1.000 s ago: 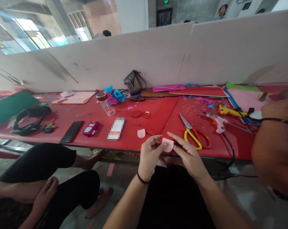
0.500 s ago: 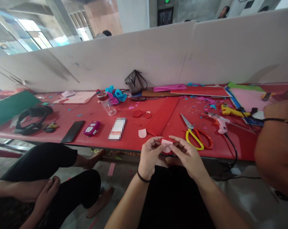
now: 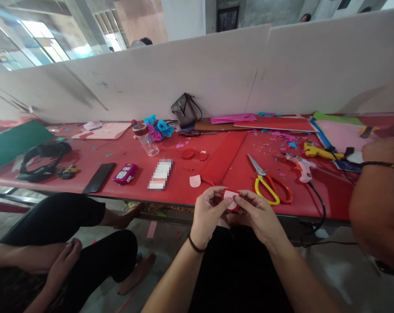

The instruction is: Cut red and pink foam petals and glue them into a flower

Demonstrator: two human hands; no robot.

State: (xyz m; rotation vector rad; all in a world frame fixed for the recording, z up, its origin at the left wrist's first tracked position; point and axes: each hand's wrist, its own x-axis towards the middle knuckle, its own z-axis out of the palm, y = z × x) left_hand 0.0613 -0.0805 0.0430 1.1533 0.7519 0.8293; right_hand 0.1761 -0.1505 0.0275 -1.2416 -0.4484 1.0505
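Pink and red pieces in a two-handed hold at the near edge of a red desk [image 3: 333,202]. The pink piece [image 3: 230,194], a small cut-out, lies over a slightly larger red piece [image 3: 236,209], whose margin shows around it; both are in front of the person, between the two hands. The left hand [image 3: 206,217] is closed in a pinch, its thumb on the pink face and its fingers around the far side. The right hand [image 3: 260,215] has a matching grip, its thumb tip just beside the other. Whether the two layers are joined cannot be told.

Handling, as judged: the pieces appear very light, thin and flexible, perhaps paper or thin felt. They should crease or slide over one another readily rather than slip from the fingers. The sound hold is a gentle pinch through both layers near opposite side edges, with thumbs above and fingers supporting beneath; hard pressure in the middle could buckle them.

Surroundings: a similar pink cut-out [image 3: 195,181] lies flat just beside a red strip [image 3: 226,152], beyond the left hand. Scissors [image 3: 258,167] with parted blades lie beyond the right hand, and a pink glue gun [image 3: 303,169] farther right.
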